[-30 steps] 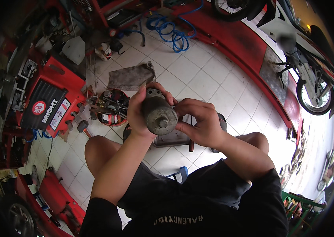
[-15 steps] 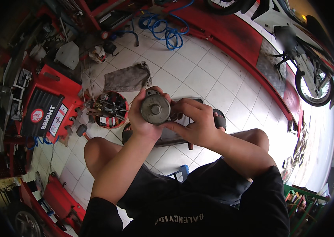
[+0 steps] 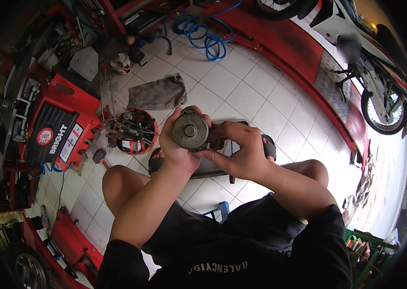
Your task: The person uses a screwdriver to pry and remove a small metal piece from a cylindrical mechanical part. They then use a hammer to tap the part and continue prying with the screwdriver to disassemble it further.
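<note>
A worn grey metal cylinder with a round raised boss in its end face, resembling a small starter motor, is held up in front of me. My left hand wraps around it from the left, palm below and fingers over the far side. My right hand is at the motor's right side, its fingers curled and its thumb against the lower edge. Those right fingertips are in shadow, so whether they also pinch a small part cannot be made out. Below both hands, between my feet, lies a dark-rimmed tray, partly covered by them.
Left of my hands stands a round red tub of tools, with a mallet nearby. Beyond lies a dirty grey cloth. A red machine is at the left, a blue hose far ahead, and a motorcycle at the right.
The motor has turned or tilted very slightly in my left hand. My right hand stays against its side, with its fingers shifted a little.
</note>
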Demonstrator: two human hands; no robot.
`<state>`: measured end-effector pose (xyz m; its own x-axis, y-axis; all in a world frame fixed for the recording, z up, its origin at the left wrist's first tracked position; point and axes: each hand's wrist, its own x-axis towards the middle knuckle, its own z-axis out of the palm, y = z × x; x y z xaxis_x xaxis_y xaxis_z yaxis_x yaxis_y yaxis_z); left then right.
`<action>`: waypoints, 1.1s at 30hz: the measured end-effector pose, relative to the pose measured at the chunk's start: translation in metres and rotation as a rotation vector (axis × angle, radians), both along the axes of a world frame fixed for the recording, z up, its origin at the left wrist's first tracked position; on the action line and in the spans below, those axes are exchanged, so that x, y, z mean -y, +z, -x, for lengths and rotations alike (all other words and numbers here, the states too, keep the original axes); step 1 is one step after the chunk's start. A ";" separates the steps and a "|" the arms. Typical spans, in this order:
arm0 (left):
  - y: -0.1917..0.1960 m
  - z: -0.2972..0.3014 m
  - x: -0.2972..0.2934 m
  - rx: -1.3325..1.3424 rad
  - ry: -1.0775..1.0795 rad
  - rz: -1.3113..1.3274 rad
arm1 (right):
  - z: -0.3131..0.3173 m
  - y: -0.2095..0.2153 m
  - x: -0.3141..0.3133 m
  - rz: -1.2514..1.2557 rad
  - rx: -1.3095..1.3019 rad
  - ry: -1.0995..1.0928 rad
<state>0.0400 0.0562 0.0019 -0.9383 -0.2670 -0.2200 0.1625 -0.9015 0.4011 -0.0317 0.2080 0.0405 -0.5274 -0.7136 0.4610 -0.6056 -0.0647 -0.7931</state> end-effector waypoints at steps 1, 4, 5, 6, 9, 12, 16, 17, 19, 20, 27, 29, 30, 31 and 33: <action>0.001 -0.001 0.000 0.004 0.000 0.009 | -0.001 0.001 0.000 0.002 -0.009 -0.008; -0.001 -0.003 0.000 -0.034 -0.018 0.058 | -0.003 -0.004 0.000 0.021 -0.010 -0.011; -0.001 -0.003 0.000 -0.027 -0.015 0.055 | -0.002 -0.006 -0.001 0.024 -0.026 -0.005; -0.002 -0.002 -0.001 -0.019 -0.013 0.052 | 0.000 -0.007 -0.001 0.027 -0.042 0.000; -0.009 0.000 0.001 -0.006 0.010 0.081 | 0.003 -0.006 -0.001 0.004 -0.016 0.015; -0.008 -0.001 0.002 -0.011 0.015 0.064 | 0.002 -0.003 0.000 -0.004 0.006 0.004; 0.001 0.000 0.000 0.011 0.031 0.083 | 0.002 0.002 -0.001 0.021 0.010 0.027; 0.001 0.001 0.000 -0.016 0.023 0.076 | 0.002 0.001 -0.001 0.018 -0.003 0.023; 0.000 0.001 0.000 -0.072 0.006 0.060 | 0.003 -0.002 0.000 0.012 -0.029 0.016; 0.000 0.001 0.000 -0.051 0.007 0.045 | 0.003 -0.003 0.000 0.008 -0.019 0.016; 0.001 0.002 0.000 -0.007 0.031 0.051 | 0.000 -0.003 0.000 0.020 -0.003 0.004; 0.003 0.002 0.000 -0.021 0.025 0.054 | 0.000 -0.004 0.000 -0.001 -0.009 0.000; 0.004 0.002 0.000 -0.013 0.026 0.051 | 0.000 -0.001 0.000 -0.006 -0.002 0.000; 0.004 0.002 0.000 -0.005 0.026 0.048 | 0.000 0.000 0.001 -0.011 0.005 0.000; 0.005 0.002 0.000 -0.015 0.024 0.055 | 0.000 -0.004 0.001 0.017 -0.005 0.011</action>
<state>0.0382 0.0558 0.0066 -0.9345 -0.3005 -0.1905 0.1900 -0.8742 0.4469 -0.0317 0.2073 0.0361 -0.5169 -0.7114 0.4762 -0.6090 -0.0853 -0.7885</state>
